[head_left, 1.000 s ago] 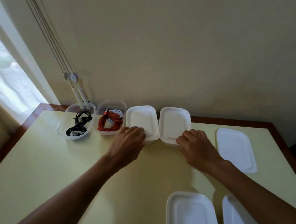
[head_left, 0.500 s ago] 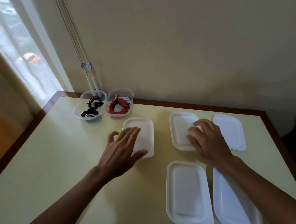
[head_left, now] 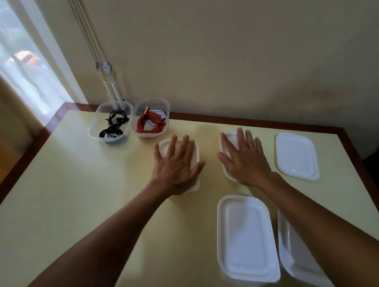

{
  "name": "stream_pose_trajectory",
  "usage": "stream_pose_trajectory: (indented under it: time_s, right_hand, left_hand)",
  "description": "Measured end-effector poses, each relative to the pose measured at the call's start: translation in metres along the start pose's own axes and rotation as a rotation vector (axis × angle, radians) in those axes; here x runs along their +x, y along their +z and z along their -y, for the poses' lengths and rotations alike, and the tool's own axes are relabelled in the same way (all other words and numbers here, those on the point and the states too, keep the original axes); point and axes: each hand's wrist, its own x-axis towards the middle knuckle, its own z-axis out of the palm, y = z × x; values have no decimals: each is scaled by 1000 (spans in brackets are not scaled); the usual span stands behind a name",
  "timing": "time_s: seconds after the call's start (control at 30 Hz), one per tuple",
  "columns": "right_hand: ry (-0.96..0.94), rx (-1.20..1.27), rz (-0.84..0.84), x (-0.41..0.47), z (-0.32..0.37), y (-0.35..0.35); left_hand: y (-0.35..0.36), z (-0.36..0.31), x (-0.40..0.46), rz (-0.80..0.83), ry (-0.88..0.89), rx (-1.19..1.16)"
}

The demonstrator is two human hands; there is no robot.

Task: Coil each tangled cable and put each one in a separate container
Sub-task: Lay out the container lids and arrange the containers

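Note:
Two clear containers stand at the table's far left. One container (head_left: 95, 126) holds a coiled black cable (head_left: 113, 128). The other container (head_left: 163, 115) holds a coiled red cable (head_left: 149, 125) and a white cable (head_left: 160, 113). My left hand (head_left: 177, 163) lies flat, fingers straight, on a white lidded container (head_left: 165, 145). My right hand (head_left: 244, 159) lies flat with spread fingers on a second white lidded container (head_left: 227, 139). What is inside the two lidded containers is hidden.
Three loose white lids lie on the yellow table (head_left: 73, 189): one lid (head_left: 297, 155) at the far right, one lid (head_left: 247, 238) near the front, one lid (head_left: 298, 257) partly under my right forearm. A blind cord hangs at the wall by the window.
Both lidded containers have been drawn away from the wall toward me. My hands went from curled at their front edges to lying flat on their lids.

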Motion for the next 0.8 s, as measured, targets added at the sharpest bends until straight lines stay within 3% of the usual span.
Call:
stream_pose_trajectory:
  time_s: [0.53, 0.7, 0.8]
  right_hand:
    - [-7, -24, 10, 5, -1, 9]
    - [-17, 55, -13, 1, 0, 4]
    - [-27, 213, -110, 0, -1, 0]
  left_hand:
    - [3, -8, 14, -18, -66, -41]
    - [-1, -14, 20, -59, -72, -26]
    - [-5, -17, 28, -54, -32, 9]
